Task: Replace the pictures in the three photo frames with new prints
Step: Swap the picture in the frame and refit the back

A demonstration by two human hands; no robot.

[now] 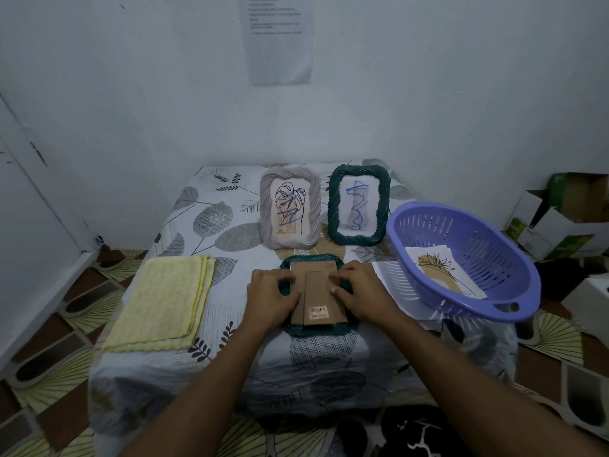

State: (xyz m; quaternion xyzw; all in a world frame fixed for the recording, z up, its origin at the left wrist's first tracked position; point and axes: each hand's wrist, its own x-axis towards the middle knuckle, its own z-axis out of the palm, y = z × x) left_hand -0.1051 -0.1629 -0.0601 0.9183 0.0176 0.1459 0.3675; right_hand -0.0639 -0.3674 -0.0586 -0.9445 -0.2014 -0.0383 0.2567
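A dark green photo frame point(316, 328) lies face down at the middle of the table, its brown cardboard back point(318, 291) facing up. My left hand point(272, 296) presses on the frame's left side and my right hand point(359, 293) on its right side, fingertips on the cardboard back. Behind it a grey frame point(290, 211) with a leaf drawing stands upright, and beside that a second dark green frame point(359, 206) with a blue scribble. A print point(445, 272) with a plant drawing lies inside the purple basket point(461, 225). White paper point(387, 275) lies under the basket's left edge.
A folded yellow cloth point(161, 301) lies on the table's left part. The small table has a leaf-patterned cover point(211, 222) and stands against a white wall. Cardboard boxes point(560, 219) sit on the floor at the right. A sheet of paper point(280, 37) hangs on the wall.
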